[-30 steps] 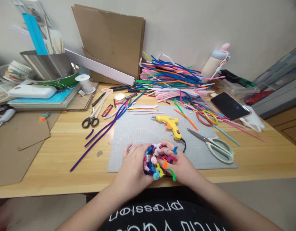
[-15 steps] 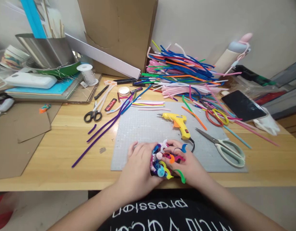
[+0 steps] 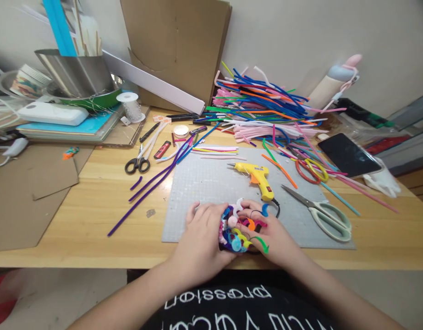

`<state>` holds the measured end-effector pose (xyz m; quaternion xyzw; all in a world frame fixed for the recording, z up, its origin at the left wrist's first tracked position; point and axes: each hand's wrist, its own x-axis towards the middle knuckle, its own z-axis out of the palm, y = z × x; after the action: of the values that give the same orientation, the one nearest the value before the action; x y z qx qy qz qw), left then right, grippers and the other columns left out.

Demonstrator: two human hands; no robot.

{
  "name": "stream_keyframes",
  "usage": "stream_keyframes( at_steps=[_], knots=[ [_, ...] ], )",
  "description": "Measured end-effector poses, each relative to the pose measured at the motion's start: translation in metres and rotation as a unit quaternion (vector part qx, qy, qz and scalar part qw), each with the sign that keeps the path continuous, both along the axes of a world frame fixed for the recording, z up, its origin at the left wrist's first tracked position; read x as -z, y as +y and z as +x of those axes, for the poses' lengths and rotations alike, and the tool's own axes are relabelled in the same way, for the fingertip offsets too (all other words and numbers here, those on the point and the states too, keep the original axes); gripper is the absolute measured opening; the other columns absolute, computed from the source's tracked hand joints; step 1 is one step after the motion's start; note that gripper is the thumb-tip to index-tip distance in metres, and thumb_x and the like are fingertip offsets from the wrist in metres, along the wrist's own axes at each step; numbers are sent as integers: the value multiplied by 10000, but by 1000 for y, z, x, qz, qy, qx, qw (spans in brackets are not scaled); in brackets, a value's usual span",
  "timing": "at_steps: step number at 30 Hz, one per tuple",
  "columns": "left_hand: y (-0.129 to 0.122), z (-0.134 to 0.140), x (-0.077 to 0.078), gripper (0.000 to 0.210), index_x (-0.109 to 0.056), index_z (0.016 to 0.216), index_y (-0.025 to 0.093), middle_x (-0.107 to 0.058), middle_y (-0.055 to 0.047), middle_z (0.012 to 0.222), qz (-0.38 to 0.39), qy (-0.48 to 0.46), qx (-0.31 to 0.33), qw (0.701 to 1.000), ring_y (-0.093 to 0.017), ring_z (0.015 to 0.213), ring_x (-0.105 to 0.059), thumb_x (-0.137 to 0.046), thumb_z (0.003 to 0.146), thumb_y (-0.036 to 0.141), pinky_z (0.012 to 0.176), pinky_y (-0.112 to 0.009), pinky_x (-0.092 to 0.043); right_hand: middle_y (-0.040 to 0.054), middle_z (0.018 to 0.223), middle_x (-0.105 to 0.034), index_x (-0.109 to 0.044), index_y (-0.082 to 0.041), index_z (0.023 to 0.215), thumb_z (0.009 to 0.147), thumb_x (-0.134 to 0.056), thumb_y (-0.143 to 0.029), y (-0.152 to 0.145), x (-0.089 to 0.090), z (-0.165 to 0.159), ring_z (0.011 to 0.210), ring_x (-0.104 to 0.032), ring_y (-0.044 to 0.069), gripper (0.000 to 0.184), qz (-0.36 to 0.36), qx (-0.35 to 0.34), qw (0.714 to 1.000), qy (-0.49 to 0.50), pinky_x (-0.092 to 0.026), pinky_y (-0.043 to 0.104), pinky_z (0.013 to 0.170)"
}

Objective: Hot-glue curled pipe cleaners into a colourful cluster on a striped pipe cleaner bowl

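Observation:
Between my two hands, at the front edge of the grey cutting mat (image 3: 197, 183), is a colourful pipe-cleaner craft (image 3: 236, 243) with pompoms and curled pieces in yellow, orange, green, blue and white. My left hand (image 3: 203, 231) wraps around its left side, with the fingertips hidden behind it. On the other side, my right hand (image 3: 271, 233) has its fingers closed among the curls. The craft's underside is out of sight. Just beyond the right hand lies a yellow glue gun (image 3: 259, 176), its nozzle pointing left.
Green-handled scissors (image 3: 330, 222) lie at the mat's right, black-handled scissors (image 3: 137, 165) at left. A heap of pipe cleaners (image 3: 262, 98) fills the back, beside a phone (image 3: 348, 155). Purple pipe cleaners (image 3: 145, 188) stretch across the wood. Cardboard sheets (image 3: 32, 206) cover the left end.
The view has swung slightly, so most things appear a little further right. Both hands stay on the craft, and the right fingers have shifted slightly among its curls.

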<state>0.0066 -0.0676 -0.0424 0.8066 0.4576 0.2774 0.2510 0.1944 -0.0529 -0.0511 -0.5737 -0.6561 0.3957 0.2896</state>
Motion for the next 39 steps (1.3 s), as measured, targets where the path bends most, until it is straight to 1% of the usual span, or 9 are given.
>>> stream_keyframes(
  at_steps=[5, 10, 14, 18, 21, 26, 29, 32, 39],
  knots=[
    [-1, 0, 0, 688, -391, 1284, 172, -599, -130, 1200, 13, 15, 5, 1000, -311, 1143, -523, -716, 689, 288, 1071, -570, -194, 80, 1098, -601, -670, -244, 957, 749, -678, -385, -1, -2, 0, 1032, -611, 271, 251, -25, -5, 1000, 18, -524, 449, 904],
    [-1, 1, -2, 642, -400, 1277, 176, -604, -127, 1189, 16, 16, 10, 1000, -308, 1138, -524, -690, 719, 305, 1060, -557, -213, 86, 1111, -594, -657, -228, 896, 756, -663, -368, -2, -6, 0, 1046, -597, 275, 198, -21, -8, 1000, 11, -496, 476, 941],
    [-1, 1, -1, 675, -396, 1281, 188, -603, -134, 1190, 18, 10, 5, 1000, -318, 1130, -532, -711, 698, 315, 1051, -569, -223, 67, 1073, -600, -623, -240, 975, 744, -670, -361, -3, -3, -2, 990, -622, 246, 265, -22, 12, 999, 33, -546, 425, 869],
    [-1, 1, 2, 715, -390, 1285, 172, -604, -140, 1198, 19, 5, -2, 1000, -315, 1126, -539, -734, 676, 323, 1055, -563, -219, 67, 1078, -600, -651, -240, 876, 748, -664, -366, -2, 0, -1, 1019, -605, 260, 180, -4, 12, 1000, 15, -538, 439, 874],
    [-2, 0, 2, 733, -373, 1301, 163, -602, -144, 1217, 25, 3, -6, 1000, -316, 1124, -541, -727, 677, 313, 1046, -557, -221, 75, 1094, -600, -676, -238, 848, 782, -648, -353, -4, 0, 1, 1033, -588, 272, 135, 31, -20, 999, -9, -507, 463, 906],
    [-5, -3, -2, 674, -383, 1297, 216, -620, -104, 1215, 61, -15, 4, 998, -304, 1160, -530, -667, 687, 194, 1036, -516, -228, 73, 1062, -590, -663, -230, 818, 852, -589, -289, -12, -10, 1, 950, -607, 225, 101, 124, -50, 991, 7, -530, 372, 832],
    [-6, -6, -2, 666, -354, 1325, 254, -616, -95, 1241, 82, -42, 16, 996, -287, 1153, -553, -638, 728, 172, 988, -488, -297, 74, 1107, -561, -654, -243, 874, 849, -586, -230, -16, -19, 2, 1005, -588, 230, 73, 200, -61, 978, -14, -507, 381, 881],
    [-5, -8, -4, 702, -294, 1372, 281, -599, -101, 1273, 94, -89, 37, 991, -265, 1131, -582, -647, 772, 191, 938, -447, -385, 78, 1159, -534, -642, -257, 933, 834, -584, -196, -17, -28, 5, 1035, -576, 243, 130, 242, -86, 966, -40, -492, 402, 908],
    [3, -7, -24, 695, -291, 1397, 289, -589, -104, 1285, 151, -127, 61, 978, -249, 1158, -569, -640, 809, 168, 930, -412, -450, 86, 1183, -534, -636, -247, 979, 824, -578, -185, -12, -49, 7, 1066, -568, 259, 176, 311, -94, 944, -49, -486, 409, 928]
  ],
)
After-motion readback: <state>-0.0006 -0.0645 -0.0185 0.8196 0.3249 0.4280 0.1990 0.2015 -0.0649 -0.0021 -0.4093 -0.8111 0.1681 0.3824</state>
